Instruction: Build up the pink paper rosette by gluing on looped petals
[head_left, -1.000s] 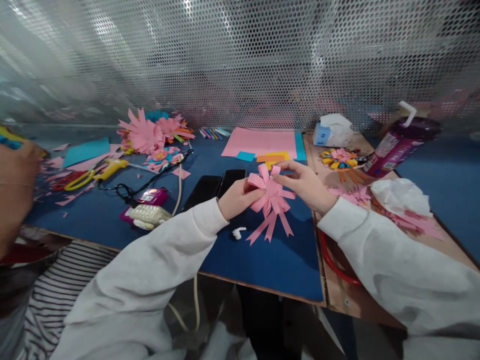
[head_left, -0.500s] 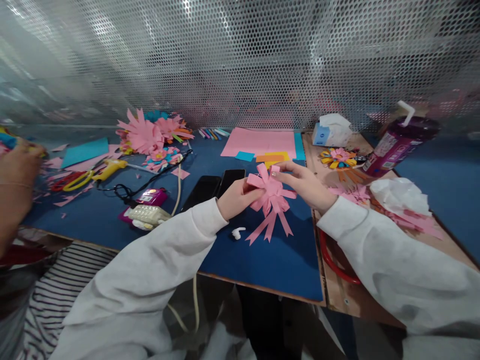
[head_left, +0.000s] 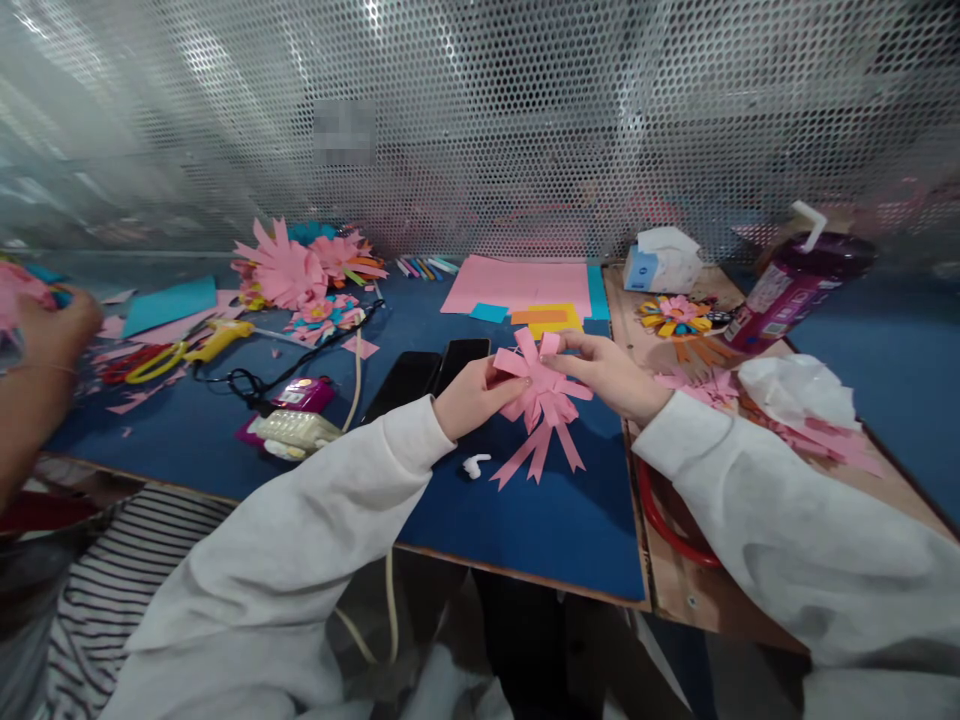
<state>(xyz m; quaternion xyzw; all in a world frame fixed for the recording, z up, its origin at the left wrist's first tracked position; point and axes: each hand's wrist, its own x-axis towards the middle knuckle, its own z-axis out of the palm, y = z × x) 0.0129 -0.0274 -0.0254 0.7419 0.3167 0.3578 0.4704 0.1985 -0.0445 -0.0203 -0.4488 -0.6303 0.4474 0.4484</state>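
Note:
A pink paper flower point(head_left: 546, 392) with looped petals and forked tails is held up over the blue table point(head_left: 517, 540). My left hand point(head_left: 478, 396) pinches its left side, the thumb lying across the front. On the upper right, the fingers of my right hand point(head_left: 609, 374) close on a petal. Two black phones point(head_left: 409, 383) lie behind my left hand. A white earphone point(head_left: 475, 465) rests on the table below that hand. Beyond the flower are a large pink sheet point(head_left: 517, 283) and small blue, orange and yellow pieces point(head_left: 556, 320).
Finished paper flowers point(head_left: 289, 265), a yellow glue gun point(head_left: 219, 341), scissors point(head_left: 156, 362) and a power strip point(head_left: 296, 428) with cables are at left. Another person's hand point(head_left: 56, 325) holds paper at far left. A tissue box point(head_left: 661, 268) and purple bottle point(head_left: 787, 295) stand at right.
My right hand has shifted slightly on the upper petals, while the flower stays nearly in place. The other person's hand at far left has moved a little right and turned its paper piece.

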